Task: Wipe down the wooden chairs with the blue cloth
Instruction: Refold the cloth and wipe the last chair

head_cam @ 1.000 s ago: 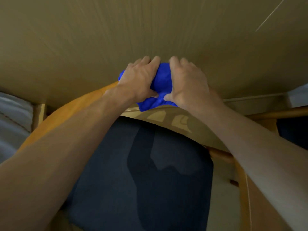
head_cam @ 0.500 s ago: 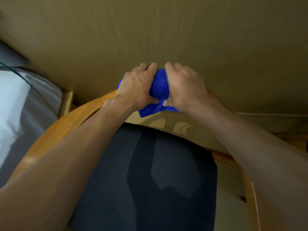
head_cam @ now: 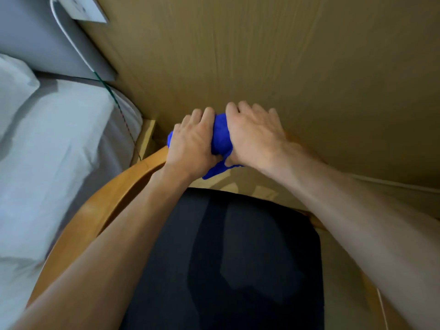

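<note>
A bunched blue cloth [head_cam: 221, 136] lies over the top rail of a wooden chair [head_cam: 114, 198], at the back of its curved frame. My left hand [head_cam: 192, 144] grips the cloth's left part and my right hand [head_cam: 254, 134] grips its right part, fingers curled over the far side of the rail. A corner of the cloth hangs down below my thumbs. The chair's dark seat cushion [head_cam: 238, 258] fills the lower middle, between my forearms.
A wood-panelled wall [head_cam: 285, 67] stands right behind the chair back. A bed with white sheets [head_cam: 47, 151] is close on the left, with a cable [head_cam: 114, 98] running across it from a wall socket [head_cam: 81, 8].
The view has swung left, so the bed and socket come into sight. Both hands keep their hold on the cloth on the chair's top rail.
</note>
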### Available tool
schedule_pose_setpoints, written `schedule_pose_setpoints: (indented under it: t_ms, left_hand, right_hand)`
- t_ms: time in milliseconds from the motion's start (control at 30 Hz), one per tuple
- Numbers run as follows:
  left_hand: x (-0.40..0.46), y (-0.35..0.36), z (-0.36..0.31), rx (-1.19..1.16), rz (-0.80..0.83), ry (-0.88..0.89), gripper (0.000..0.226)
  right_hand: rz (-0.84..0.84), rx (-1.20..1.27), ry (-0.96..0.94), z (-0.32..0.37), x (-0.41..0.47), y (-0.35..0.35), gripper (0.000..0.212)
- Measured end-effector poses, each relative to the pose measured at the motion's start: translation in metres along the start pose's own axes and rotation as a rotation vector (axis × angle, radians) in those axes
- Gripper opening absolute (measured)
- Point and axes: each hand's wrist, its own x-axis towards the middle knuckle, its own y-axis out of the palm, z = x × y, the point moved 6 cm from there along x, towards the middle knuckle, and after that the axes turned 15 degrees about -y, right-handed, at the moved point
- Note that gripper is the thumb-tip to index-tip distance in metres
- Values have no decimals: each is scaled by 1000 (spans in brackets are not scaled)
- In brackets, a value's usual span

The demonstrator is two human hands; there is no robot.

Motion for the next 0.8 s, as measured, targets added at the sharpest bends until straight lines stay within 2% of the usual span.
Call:
schedule_pose_setpoints:
  t_ms: [33,100,167,233,300,433,533,633,733,800]
  left_hand:
    - [0,0,1,-9,1,14,74]
    - [0,0,13,-26,44,1,99]
    - [-3,-2,37,-30,105,-87,115]
    - [-4,-6,47,-5,115,-104,96]
    - [1,-9,34,73,79,-19,73]
    - [19,-6,-23,178,176,142,63]
    - [21,5,-81,368,157,376,55]
    - [10,25,-141,503,203,528,38]
    - [-2,44,-166,498,229,600,22]
    - [0,40,-156,463,180,588,28]
  right_hand:
    - [27,-54,-7,1,5,-1,99]
    - [62,-99,-86,7,11,-5,117]
    - [29,-49,-182,11,12,-6,112]
    - [-31,-5,-201,6,10,-7,83]
    - [-82,20,-165,0,7,-6,65]
    - [-192,179,-7,-31,-22,0,65]
    - [-239,337,211,-68,-68,19,63]
    - [-292,469,431,-92,-118,47,64]
    - [-281,509,510,-97,-135,61,68]
    - [-266,504,495,-94,-124,55,72]
